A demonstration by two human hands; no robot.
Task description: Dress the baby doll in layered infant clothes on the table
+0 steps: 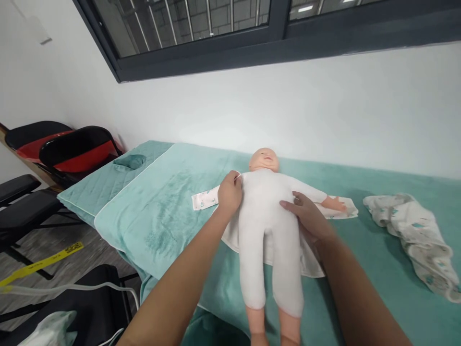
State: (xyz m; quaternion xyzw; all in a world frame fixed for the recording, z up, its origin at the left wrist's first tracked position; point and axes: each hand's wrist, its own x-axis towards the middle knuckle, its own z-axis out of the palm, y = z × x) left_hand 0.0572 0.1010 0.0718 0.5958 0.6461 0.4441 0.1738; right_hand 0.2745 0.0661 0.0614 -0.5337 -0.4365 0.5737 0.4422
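Observation:
A baby doll (264,202) with a white cloth body lies on its back, head toward the wall. Spread beneath it is a white baby shirt (313,262), whose printed sleeves stick out on both sides. My left hand (230,192) is closed at the doll's shoulder on the left, with a thin white edge of the shirt at its fingertips. That side's doll arm is hidden from view. My right hand (308,214) rests against the doll's side, thumb and forefinger apart on the torso. The doll's other arm reaches out over the right sleeve.
The bed's green cover (162,211) stretches around the doll. A crumpled printed cloth (414,235) lies at the right. Black chairs (77,149) stand at the left, with a yellow strap (43,264) and a pale cable (72,287) near them. A window (201,43) is above the wall.

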